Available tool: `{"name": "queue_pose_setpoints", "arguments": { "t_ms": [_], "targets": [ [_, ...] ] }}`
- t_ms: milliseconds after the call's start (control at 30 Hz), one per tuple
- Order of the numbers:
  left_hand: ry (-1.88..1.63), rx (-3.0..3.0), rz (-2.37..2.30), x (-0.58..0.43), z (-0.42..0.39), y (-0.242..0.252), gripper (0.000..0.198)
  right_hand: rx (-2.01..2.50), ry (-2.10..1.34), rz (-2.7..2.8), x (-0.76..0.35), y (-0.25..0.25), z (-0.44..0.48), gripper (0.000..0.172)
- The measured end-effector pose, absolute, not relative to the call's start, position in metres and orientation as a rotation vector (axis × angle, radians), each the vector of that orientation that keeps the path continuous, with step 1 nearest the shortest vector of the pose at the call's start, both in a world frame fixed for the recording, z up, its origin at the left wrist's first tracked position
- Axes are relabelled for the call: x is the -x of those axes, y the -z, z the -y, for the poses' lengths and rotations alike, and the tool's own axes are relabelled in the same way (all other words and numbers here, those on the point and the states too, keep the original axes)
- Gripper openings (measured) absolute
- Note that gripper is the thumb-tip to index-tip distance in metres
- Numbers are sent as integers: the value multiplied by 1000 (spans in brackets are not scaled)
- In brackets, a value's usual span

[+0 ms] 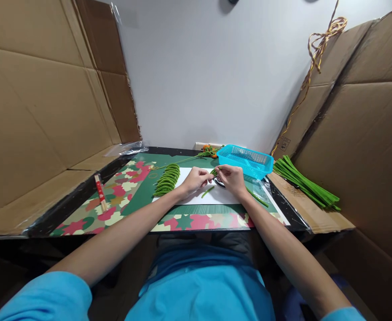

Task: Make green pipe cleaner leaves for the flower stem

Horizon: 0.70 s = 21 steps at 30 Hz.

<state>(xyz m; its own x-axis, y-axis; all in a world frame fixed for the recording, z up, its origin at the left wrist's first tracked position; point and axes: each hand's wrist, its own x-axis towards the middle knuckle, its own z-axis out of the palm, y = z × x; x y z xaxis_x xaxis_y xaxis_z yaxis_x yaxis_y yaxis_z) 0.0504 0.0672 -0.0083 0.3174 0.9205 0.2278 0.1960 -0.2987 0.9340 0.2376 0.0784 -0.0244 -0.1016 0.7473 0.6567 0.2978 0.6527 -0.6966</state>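
My left hand (197,180) and my right hand (231,179) meet above a white sheet (185,200), fingers pinched on a small green fuzzy stem (213,172), mostly hidden by the fingertips. A short cut piece of green stem (208,192) lies on the sheet just below them. Under my right hand shows part of a dark, curved, shiny object (220,182), too covered to name. To the left of my left hand, several bent green fuzzy shapes (167,179) lie in an overlapping column. A longer green stem (257,197) rests beyond my right wrist.
A blue plastic basket (245,161) stands at the back right, beside orange fuzzy flowers (209,150) on a stem. A bundle of green stems (306,183) lies on cardboard at right. A red-wrapped pair of sticks (100,192) lies left. Cardboard walls (42,89) flank the table.
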Motion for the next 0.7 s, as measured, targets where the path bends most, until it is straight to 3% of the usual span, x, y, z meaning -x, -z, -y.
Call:
{"name": "queue_pose_setpoints", "arguments": {
  "t_ms": [700],
  "targets": [
    [-1256, -2129, -1222, -52, -60, 7, 41, 832, -501, 1700, -237, 28, -79, 40]
  ]
}}
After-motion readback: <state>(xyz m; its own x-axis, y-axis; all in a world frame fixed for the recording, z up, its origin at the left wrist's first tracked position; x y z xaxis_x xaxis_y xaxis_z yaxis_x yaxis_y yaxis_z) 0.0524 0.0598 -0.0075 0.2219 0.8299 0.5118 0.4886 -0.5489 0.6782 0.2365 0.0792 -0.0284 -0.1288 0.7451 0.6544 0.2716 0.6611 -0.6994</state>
